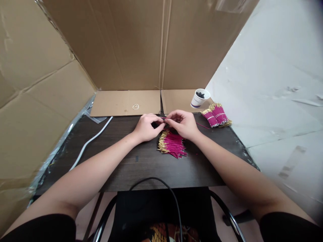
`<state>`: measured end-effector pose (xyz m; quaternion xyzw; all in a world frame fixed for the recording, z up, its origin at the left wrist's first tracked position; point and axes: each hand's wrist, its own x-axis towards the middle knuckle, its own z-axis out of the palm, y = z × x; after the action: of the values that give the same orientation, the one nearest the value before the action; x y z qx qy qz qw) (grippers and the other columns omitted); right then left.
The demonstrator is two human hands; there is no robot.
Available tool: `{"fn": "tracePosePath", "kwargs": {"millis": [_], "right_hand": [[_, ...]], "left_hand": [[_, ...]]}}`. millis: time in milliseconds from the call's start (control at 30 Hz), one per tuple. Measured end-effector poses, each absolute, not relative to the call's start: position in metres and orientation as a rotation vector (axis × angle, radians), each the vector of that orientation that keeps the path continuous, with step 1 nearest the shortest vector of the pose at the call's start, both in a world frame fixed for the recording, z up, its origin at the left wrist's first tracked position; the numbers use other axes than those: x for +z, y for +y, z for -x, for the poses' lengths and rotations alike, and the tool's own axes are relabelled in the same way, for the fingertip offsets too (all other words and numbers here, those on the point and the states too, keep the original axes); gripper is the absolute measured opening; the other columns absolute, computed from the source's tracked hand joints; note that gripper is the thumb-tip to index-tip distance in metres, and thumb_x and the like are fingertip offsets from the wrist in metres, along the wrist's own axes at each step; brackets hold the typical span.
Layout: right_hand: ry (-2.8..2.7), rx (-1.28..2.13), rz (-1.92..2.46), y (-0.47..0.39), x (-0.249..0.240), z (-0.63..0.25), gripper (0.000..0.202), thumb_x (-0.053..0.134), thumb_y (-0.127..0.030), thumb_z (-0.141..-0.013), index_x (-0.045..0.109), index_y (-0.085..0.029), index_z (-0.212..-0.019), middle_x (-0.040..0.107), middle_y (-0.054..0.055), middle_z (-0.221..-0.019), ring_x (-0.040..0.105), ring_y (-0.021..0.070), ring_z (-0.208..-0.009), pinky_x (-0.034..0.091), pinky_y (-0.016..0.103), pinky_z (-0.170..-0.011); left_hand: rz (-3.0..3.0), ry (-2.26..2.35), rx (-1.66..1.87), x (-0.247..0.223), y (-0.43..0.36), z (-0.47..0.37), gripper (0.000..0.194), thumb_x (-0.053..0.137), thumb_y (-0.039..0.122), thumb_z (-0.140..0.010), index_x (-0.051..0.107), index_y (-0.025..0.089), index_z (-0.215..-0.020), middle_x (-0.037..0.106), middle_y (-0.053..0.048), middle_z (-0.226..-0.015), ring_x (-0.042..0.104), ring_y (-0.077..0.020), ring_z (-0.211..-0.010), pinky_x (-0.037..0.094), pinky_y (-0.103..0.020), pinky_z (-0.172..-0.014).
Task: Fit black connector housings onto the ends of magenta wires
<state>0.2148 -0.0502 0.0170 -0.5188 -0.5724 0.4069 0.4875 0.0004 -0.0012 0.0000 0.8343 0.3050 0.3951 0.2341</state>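
Observation:
My left hand (149, 127) and my right hand (183, 124) meet fingertip to fingertip above the middle of the table. Both are closed in a pinch around a thin magenta wire (203, 126), whose free end sticks out to the right behind my right hand. A small dark bit shows at the fingertips, too small to make out. Just below the hands lies a loose pile of magenta wires (174, 144), gold terminals to the left and silvery tips to the right.
Tied bundles of similar wires (217, 115) lie at the back right, beside a paper cup (200, 98) holding small black pieces. A white ring of string (135, 107) rests on a flat cardboard sheet (113, 102). On the left, a white cable (91, 141) crosses the dark table (121, 171). Cardboard walls stand behind.

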Motion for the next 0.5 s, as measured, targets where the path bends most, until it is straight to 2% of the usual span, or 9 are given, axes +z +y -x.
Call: {"fn": "tracePosePath", "kwargs": {"millis": [133,200,267,500], "right_hand": [[-1.308,1.028,1.257,-0.045,0.019,-0.220,0.055,0.095,-0.062,-0.074,0.079,-0.015,-0.097,0.080,0.008,-0.092,0.067,0.0077,-0.071,0.061,0.027,-0.067],[-1.318,0.996,1.281,-0.042,0.018,-0.223,0.054,0.092,-0.063,-0.077,0.080,-0.015,-0.099,0.080,0.008,-0.091,0.064,0.0070,-0.069,0.057,0.025,-0.063],[-1.341,0.943,1.308,-0.040,0.017,-0.226,0.052,0.089,-0.063,-0.081,0.082,-0.015,-0.100,0.080,0.008,-0.090,0.061,0.0062,-0.068,0.051,0.025,-0.061],[-1.487,0.755,1.358,-0.037,0.006,-0.232,0.044,0.080,-0.058,-0.090,0.086,-0.016,-0.101,0.083,0.008,-0.096,0.060,0.0069,-0.072,0.048,0.025,-0.070]], "left_hand": [[-2.020,0.869,1.078,-0.001,0.006,0.000,0.024,0.081,0.044,-0.100,0.089,0.021,-0.100,0.087,-0.009,-0.103,0.080,-0.0264,-0.094,0.062,-0.045,-0.096],[-1.961,0.911,1.083,-0.003,0.012,0.002,0.026,0.081,0.045,-0.100,0.089,0.020,-0.101,0.087,-0.010,-0.104,0.080,-0.0261,-0.096,0.062,-0.044,-0.097],[-1.939,0.932,1.098,-0.006,0.019,0.005,0.027,0.079,0.045,-0.100,0.086,0.019,-0.100,0.086,-0.009,-0.101,0.078,-0.0246,-0.092,0.060,-0.041,-0.092],[-2.020,0.934,1.071,-0.012,0.026,0.007,0.032,0.066,0.046,-0.109,0.082,0.019,-0.104,0.084,-0.008,-0.099,0.076,-0.0233,-0.094,0.056,-0.038,-0.091]]}}
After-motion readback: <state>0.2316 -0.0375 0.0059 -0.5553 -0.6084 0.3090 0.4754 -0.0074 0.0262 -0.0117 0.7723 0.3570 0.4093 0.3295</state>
